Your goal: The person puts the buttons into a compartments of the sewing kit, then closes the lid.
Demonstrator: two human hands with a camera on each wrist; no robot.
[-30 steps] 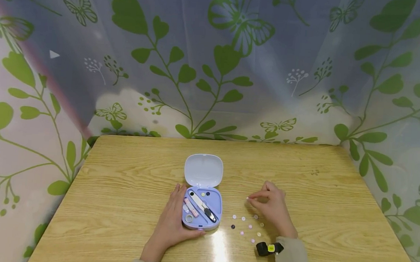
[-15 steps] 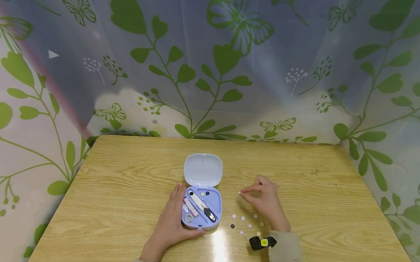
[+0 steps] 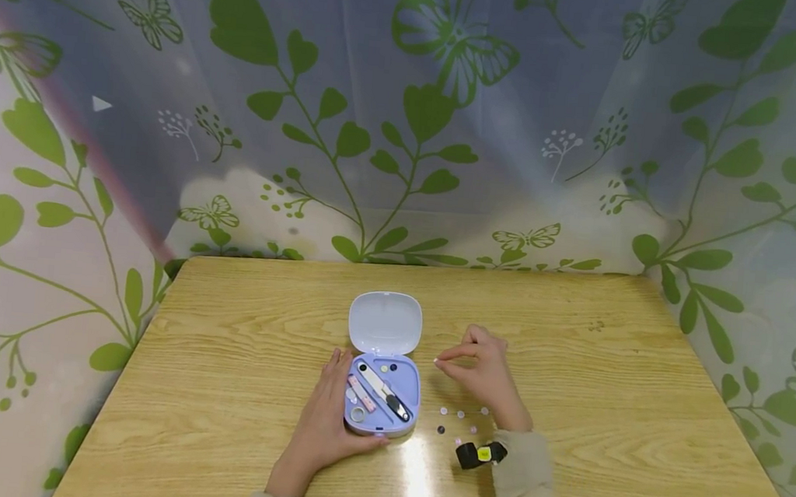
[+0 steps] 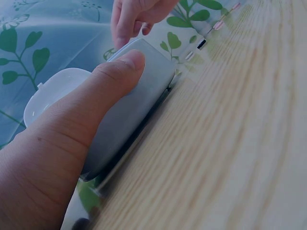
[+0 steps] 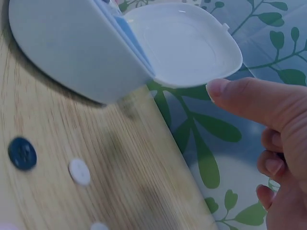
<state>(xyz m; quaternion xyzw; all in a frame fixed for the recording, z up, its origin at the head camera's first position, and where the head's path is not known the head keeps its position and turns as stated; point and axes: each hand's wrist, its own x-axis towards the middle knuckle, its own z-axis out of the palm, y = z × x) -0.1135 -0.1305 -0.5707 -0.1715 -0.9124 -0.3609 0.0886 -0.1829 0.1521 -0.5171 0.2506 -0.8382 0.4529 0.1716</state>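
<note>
A lilac sewing kit box (image 3: 410,429) sits on the table with its white lid (image 3: 385,323) tipped back. My left hand (image 3: 323,422) holds the box, fingers along its left side and thumb against the front wall. Inside lie a white tool with a black end (image 3: 384,392), a pink-banded strip (image 3: 361,394), a ring-shaped item (image 3: 357,414) and two buttons, one pale, one dark (image 3: 393,367). To the right of the box, my right hand (image 3: 486,372) pinches a tiny white button (image 3: 436,361) above the table. In the right wrist view, the thumb hides that button.
Several loose buttons lie on the table right of the box, among them a dark button (image 5: 22,154) and a white button (image 5: 79,171). The right wrist's black strap (image 3: 473,455) overhangs some of them. A leaf-patterned curtain (image 3: 321,157) stands behind the wooden table (image 3: 237,329).
My right hand has moved left and slightly away from me, carrying the white button closer to the box. The left hand and the box have stayed in place.
</note>
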